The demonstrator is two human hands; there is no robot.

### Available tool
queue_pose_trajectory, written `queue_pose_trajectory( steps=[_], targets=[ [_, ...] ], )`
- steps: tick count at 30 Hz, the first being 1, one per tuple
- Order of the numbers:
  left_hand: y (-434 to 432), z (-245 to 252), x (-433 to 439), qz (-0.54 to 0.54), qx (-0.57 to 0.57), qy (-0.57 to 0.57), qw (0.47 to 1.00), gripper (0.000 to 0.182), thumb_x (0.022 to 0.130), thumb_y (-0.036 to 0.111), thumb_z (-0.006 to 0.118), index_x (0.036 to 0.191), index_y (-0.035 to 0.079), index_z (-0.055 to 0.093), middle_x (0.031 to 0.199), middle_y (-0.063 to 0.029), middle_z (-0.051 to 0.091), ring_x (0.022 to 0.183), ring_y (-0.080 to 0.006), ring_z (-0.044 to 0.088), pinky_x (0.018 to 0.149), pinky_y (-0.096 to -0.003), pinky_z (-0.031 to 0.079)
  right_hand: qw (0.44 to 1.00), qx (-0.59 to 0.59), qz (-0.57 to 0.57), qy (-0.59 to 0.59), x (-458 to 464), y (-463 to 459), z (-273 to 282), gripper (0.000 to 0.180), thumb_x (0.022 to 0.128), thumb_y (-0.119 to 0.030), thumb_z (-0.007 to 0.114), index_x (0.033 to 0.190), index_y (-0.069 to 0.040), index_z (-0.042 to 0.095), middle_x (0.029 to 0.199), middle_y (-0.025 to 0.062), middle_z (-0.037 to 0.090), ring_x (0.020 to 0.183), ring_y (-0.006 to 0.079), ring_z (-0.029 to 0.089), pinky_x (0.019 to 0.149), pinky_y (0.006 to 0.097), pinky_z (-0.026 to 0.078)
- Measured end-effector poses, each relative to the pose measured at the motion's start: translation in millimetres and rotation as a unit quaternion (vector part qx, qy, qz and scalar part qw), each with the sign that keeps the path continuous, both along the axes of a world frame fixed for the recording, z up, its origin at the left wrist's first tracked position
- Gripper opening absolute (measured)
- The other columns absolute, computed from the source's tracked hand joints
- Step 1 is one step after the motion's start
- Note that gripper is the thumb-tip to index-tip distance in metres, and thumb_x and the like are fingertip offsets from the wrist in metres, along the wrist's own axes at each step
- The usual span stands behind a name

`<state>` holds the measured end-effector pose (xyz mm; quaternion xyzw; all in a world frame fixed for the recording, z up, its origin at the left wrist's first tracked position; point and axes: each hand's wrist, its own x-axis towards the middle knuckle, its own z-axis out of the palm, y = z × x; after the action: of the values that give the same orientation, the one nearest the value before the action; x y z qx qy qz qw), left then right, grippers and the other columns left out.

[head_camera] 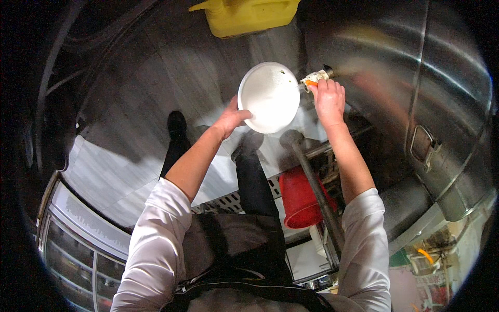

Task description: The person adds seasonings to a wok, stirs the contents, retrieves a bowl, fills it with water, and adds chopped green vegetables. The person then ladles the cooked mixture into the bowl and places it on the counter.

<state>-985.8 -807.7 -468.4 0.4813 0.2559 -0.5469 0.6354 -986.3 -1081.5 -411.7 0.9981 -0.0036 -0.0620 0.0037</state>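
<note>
My left hand (230, 119) grips the lower left rim of a round white bowl or tub (269, 97), its thumb over the edge. A few small green bits stick to its inside near the upper right. My right hand (329, 95) is at a tap (314, 78), thumb and fingers on its orange handle. The tap juts from a large metal vessel (374, 78) on the right. The bowl's right edge is next to the tap's mouth, where a little water seems to show.
A yellow plastic jug (253, 17) stands at the top. Below the right forearm are a red bucket (300, 202) and a dark metal pipe (315, 179). A metal pot with a loop handle (460, 187) is at the right, a glass-fronted cabinet (74, 249) at the lower left.
</note>
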Motion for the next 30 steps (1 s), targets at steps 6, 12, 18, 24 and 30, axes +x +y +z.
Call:
queue_pose_trajectory(
  steps=[6,12,18,24,30],
  targets=[
    [4,-5,-5,0.003,0.011,0.004,1.000,0.075,0.071,0.009,0.062,0.138,0.011,0.028,0.127,-0.0109,0.048,0.114,-0.0267,0.049,0.092,-0.0408,0.044,0.999,-0.004,-0.035,-0.011,2,0,-8,0.024,0.081,-0.029,0.062,0.077,-0.006,0.057,0.075,0.0119,0.057,0.073,0.0309,0.057,0.068,0.0430,0.044],
    [17,1,-5,-0.005,-0.021,0.012,1.000,0.078,0.071,0.008,0.063,0.139,0.008,0.024,0.127,-0.0127,0.048,0.116,-0.0273,0.048,0.094,-0.0445,0.042,0.968,0.010,-0.249,0.029,18,-9,-18,0.036,0.088,-0.038,0.052,0.082,-0.003,0.058,0.079,0.0196,0.062,0.075,0.0386,0.061,0.069,0.0488,0.048],
    [56,50,-20,0.031,-0.026,0.003,0.999,0.073,0.072,0.006,0.061,0.137,0.008,0.028,0.122,-0.0120,0.051,0.110,-0.0245,0.052,0.091,-0.0398,0.045,0.905,0.184,-0.358,0.136,20,-33,0,0.052,0.091,-0.048,0.043,0.102,-0.001,0.059,0.096,0.0213,0.062,0.093,0.0342,0.059,0.081,0.0400,0.043],
    [140,158,-58,0.210,-0.047,0.006,0.977,0.060,0.072,0.000,0.061,0.129,0.001,0.041,0.117,-0.0114,0.056,0.107,-0.0228,0.055,0.093,-0.0373,0.045,0.890,0.298,-0.304,0.164,-51,38,3,0.034,0.093,-0.029,0.047,0.108,0.000,0.055,0.088,0.0150,0.063,0.073,0.0192,0.062,0.067,0.0358,0.050],
    [240,281,-117,0.379,-0.021,-0.029,0.925,0.056,0.073,-0.004,0.059,0.126,-0.001,0.042,0.117,-0.0104,0.055,0.105,-0.0220,0.056,0.090,-0.0360,0.046,0.831,0.372,-0.138,0.391,-141,158,76,0.035,0.091,-0.022,0.052,0.118,-0.001,0.051,0.082,0.0125,0.065,0.062,0.0176,0.062,0.058,0.0291,0.050]
  ],
)
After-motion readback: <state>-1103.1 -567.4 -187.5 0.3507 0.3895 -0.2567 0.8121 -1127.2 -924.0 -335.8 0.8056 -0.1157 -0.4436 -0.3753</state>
